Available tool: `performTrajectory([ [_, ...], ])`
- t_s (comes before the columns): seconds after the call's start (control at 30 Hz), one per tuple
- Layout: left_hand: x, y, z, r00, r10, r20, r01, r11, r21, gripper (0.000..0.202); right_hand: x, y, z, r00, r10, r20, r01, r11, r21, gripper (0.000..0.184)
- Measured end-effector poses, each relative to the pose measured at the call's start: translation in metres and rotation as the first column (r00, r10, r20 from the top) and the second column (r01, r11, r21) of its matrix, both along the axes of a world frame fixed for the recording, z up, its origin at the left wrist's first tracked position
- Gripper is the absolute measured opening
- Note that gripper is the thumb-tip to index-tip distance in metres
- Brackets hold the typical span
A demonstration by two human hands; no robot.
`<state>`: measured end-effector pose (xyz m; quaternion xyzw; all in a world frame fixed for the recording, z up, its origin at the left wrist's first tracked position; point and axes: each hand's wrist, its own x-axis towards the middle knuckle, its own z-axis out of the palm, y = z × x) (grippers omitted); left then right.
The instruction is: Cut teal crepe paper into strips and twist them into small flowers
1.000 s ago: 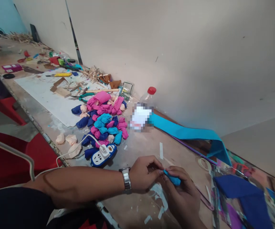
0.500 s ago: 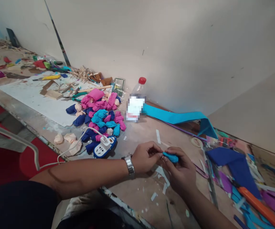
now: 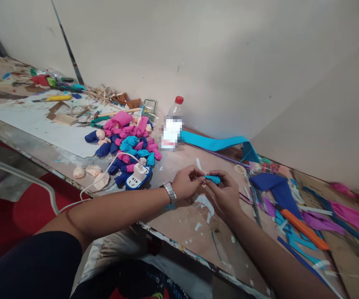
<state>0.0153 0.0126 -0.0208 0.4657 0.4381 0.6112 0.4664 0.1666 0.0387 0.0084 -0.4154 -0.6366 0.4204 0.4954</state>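
Far left on the workbench (image 3: pixel 179 226): a heap of crepe bundles (image 3: pixel 129 141) in pink, navy and turquoise, with a blue-and-white power strip (image 3: pixel 138 180) just in front of it and a red-capped bottle (image 3: pixel 173 123) at the wall behind. Next, the left hand (image 3: pixel 186 183), wristwatch (image 3: pixel 170 193) on the forearm, with thumb and forefinger pinched shut on the left end of a small turquoise roll (image 3: pixel 213 179). The roll is held just above the bench between both hands, and its long axis runs roughly left to right, tilted slightly down toward the right. The right hand (image 3: pixel 226 193) is closed around the roll's right end and underside, fingers curled beneath and thumb on top. The two hands nearly touch, and neither is clearly nearer the roll's middle. White paper scraps (image 3: pixel 205 203) lie under the hands. Further right: a long turquoise strip (image 3: pixel 217 144) by the wall, a folded navy sheet (image 3: pixel 273 186), and an orange cutter (image 3: pixel 304 229) among loose blue and purple strips.
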Motion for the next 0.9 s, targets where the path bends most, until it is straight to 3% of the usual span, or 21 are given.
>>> performTrajectory([
  [0.17, -0.001, -0.001, 0.000, 0.999, -0.036, 0.007, 0.036, 0.999, 0.001, 0.017, 0.007, 0.001, 0.003, 0.995, 0.056, 0.078, -0.053, 0.998, -0.033, 0.039],
  [0.33, -0.001, -0.001, -0.001, 0.997, -0.070, -0.036, 0.072, 0.997, 0.031, 0.017, 0.012, -0.001, 0.007, 0.989, 0.024, 0.148, -0.030, 0.999, 0.035, 0.037],
  [0.57, -0.002, -0.006, 0.001, 0.977, -0.127, -0.170, 0.145, 0.984, 0.103, 0.017, 0.015, -0.005, 0.012, 0.994, 0.060, 0.090, -0.048, 0.990, -0.133, 0.041],
  [0.9, -0.009, -0.011, 0.005, 0.935, -0.072, -0.348, 0.137, 0.976, 0.167, 0.019, 0.015, -0.014, 0.010, 0.997, 0.031, -0.069, -0.049, 0.961, -0.271, 0.033],
])
